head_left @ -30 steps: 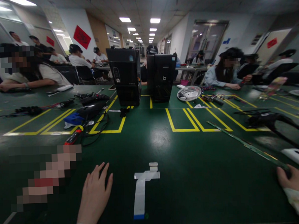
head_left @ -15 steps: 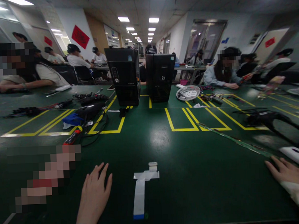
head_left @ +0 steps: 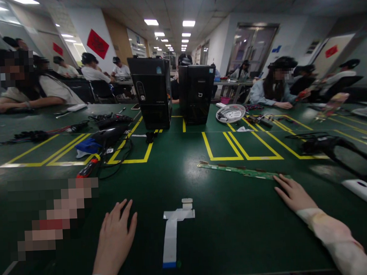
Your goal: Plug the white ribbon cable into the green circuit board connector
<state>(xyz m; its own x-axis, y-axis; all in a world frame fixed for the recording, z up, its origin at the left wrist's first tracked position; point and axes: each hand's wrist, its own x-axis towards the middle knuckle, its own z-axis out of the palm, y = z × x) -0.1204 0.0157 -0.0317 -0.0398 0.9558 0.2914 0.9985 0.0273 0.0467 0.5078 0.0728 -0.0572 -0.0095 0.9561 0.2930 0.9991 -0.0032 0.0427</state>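
My left hand (head_left: pixel 115 237) lies flat on the green table, fingers spread, holding nothing. To its right is a white flat ribbon cable (head_left: pixel 170 241) with a blue end and a folded, T-shaped top. My right hand (head_left: pixel 291 191) reaches in from the right with its fingers stretched out. Its fingertips touch the right end of a long, narrow green circuit board (head_left: pixel 246 172) lying on the table. The thumb stands apart from the board, and no grip around it shows.
Two black computer towers (head_left: pixel 151 94) stand at the back centre. Tools and cables, including a black power tool (head_left: pixel 112 135), lie at left. A white round grille (head_left: pixel 230 113) sits back right; a black frame (head_left: pixel 330 145) and white device (head_left: pixel 360 189) are at right. Several people sit around.
My right hand has moved left and away from me, and the circuit board has slid left with it, turning nearly level. My left hand and the ribbon cable stay in place.
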